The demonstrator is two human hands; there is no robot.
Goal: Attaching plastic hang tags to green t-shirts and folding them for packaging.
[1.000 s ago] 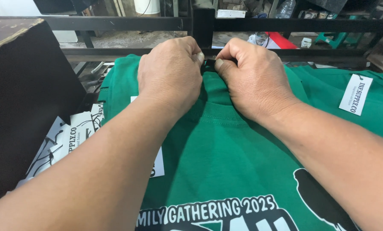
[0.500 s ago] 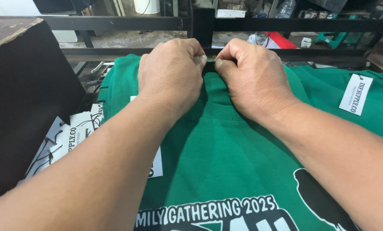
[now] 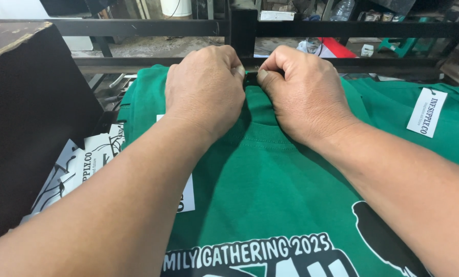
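Green T-shirt (image 3: 270,174) with white and black print, spread flat beneath our forearms; dark box (image 3: 29,118) to its left. Our left hand (image 3: 206,90) and right hand (image 3: 303,90), knuckles nearly touching, each pinched shut on the shirt's collar at its far edge. White tag (image 3: 426,112) on neighbouring green shirt.

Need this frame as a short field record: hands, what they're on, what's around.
left hand: fist closed, pinching the collar of the green T-shirt
right hand: fist closed, pinching the same collar; fingertips of both hands nearly meet
small dark item between fingertips: too small to tell
shirt: lies flat, white and black print on its near part
white hang tag: on a second green shirt, right
paper tags: left of the shirt
black metal frame: behind the hands
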